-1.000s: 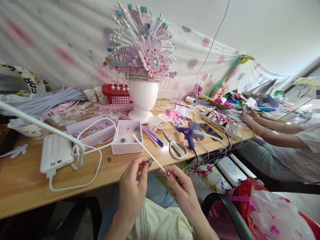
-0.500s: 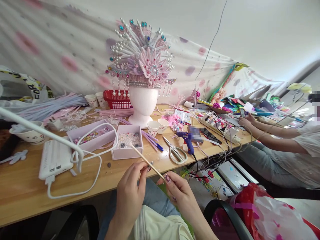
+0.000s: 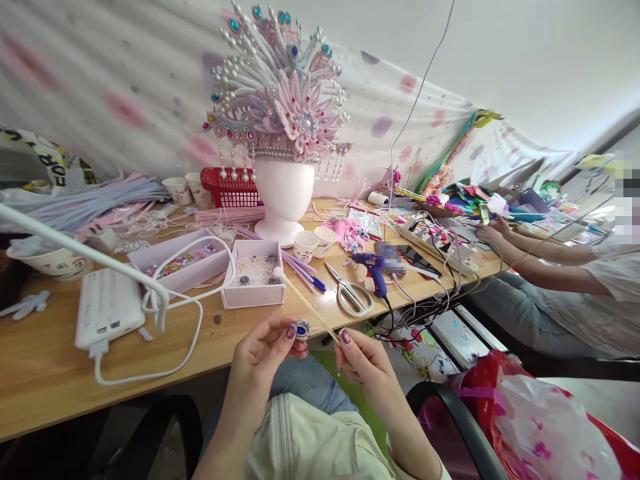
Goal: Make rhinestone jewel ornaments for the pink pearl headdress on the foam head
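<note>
"Behind our pale wooden table, what hangs?"

"White fabric with pink and purple spots."

"And our hands?"

"Our left hand pinches an oval blue gem with a silvery beaded rim near the table's front edge. Our right hand grips a thin, pale stick, its rounded white tip near the right rim of an open lilac box."

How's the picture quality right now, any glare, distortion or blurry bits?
In the head view, the sides look stretched and the tabletop looks slanted; the same head view shows a pale shine beside the scissors, blocky pixelation right of the glue gun and at the right edge, and a fairly clear blue gem piece in the left hand.
</note>
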Available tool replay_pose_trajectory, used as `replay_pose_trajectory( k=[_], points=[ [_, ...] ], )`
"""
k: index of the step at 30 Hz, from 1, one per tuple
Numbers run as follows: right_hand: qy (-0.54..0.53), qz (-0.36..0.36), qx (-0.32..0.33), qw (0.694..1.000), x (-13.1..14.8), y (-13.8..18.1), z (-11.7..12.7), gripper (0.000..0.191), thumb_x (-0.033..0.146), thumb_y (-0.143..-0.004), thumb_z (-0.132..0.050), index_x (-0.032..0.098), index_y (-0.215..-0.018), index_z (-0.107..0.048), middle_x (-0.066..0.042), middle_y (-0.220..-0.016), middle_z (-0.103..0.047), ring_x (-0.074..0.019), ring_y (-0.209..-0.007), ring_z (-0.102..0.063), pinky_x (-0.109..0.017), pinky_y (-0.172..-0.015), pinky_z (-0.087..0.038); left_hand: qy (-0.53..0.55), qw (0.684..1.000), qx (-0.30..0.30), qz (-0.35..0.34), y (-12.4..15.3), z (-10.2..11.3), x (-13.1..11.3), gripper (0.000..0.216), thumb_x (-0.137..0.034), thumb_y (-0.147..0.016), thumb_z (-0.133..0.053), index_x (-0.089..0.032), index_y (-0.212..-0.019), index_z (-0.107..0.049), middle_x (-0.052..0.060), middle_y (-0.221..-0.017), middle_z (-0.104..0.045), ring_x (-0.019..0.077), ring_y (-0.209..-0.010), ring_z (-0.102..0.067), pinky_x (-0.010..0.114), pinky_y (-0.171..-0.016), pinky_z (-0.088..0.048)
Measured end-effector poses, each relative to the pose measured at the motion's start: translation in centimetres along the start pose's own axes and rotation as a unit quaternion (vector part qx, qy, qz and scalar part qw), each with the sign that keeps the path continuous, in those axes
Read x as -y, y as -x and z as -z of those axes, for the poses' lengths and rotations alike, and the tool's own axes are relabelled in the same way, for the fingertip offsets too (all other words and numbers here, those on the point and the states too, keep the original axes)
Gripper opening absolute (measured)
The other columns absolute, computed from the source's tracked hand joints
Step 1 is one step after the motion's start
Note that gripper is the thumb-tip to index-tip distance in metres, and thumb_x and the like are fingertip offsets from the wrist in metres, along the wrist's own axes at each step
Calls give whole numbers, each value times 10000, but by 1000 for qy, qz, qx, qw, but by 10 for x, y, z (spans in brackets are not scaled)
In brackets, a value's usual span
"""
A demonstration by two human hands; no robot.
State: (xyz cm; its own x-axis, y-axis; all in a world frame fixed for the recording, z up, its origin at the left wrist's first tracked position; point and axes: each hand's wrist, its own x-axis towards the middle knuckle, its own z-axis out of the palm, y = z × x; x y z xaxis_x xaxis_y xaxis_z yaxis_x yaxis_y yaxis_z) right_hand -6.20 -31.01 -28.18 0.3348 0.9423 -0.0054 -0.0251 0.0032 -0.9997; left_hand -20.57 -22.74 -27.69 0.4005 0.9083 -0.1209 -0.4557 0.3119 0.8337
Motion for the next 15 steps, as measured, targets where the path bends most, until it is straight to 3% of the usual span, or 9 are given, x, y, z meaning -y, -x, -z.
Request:
replay_pose_trajectory(
  k=[10,15],
  points=[
    [-10,-44,30,999,-9,2,-3,619,750,-851,-588,197,-591,-495,93,-481,-219,-67,-447,-161,-255,-435,-107,-16,999,31,-10,-2,5,6,254,-360,-690,-880,-157,-822,-804,39,-706,-751,154,-647,-672,250,-615,-588],
    [-1,-23,36,999,-13,3,-3,613,723,-888,-565,192,-591,-494,89,-487,-230,-65,-445,-167,-257,-442,-106,7,999,50,-1,-7,13,13,282,-400,-699,-891,-169,-845,-821,29,-720,-753,139,-645,-681,223,-617,-595]
  ],
)
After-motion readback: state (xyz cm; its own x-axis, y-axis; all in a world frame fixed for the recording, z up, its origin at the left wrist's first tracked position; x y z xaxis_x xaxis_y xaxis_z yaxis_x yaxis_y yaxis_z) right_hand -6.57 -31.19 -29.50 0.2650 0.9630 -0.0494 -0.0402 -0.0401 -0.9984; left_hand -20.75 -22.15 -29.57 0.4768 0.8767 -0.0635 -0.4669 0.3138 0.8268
